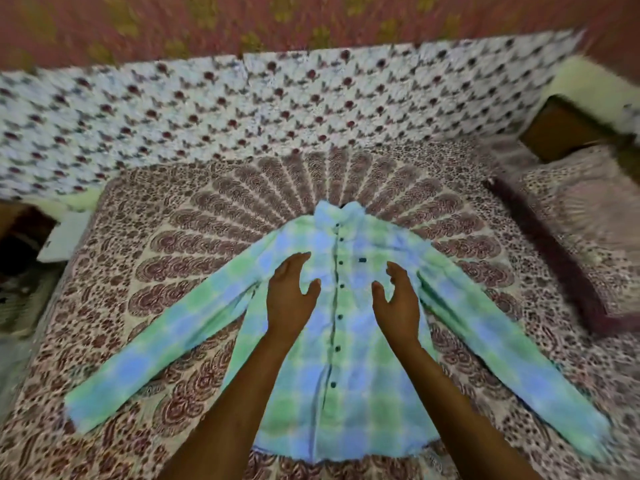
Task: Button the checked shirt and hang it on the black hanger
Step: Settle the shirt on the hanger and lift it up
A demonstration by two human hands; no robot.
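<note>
The checked shirt (341, 372), pale green and blue, lies flat and face up on the bed with both sleeves spread out to the sides. Its front placket is closed along a row of dark buttons. A small dark bit shows at the collar (343, 205); I cannot tell what it is. My left hand (291, 292) hovers over the shirt's chest left of the button row, fingers straight and thumb spread. My right hand (396, 299) hovers over the chest right of the buttons, fingers extended. Neither hand holds anything. The frame is blurred.
The bed is covered by a maroon and cream paisley bedspread (173, 278). A floral-print sheet (214, 109) runs along the far side under a pink wall. A patterned pillow (588, 220) lies at the right. A white flat object (65, 237) sits at the bed's left edge.
</note>
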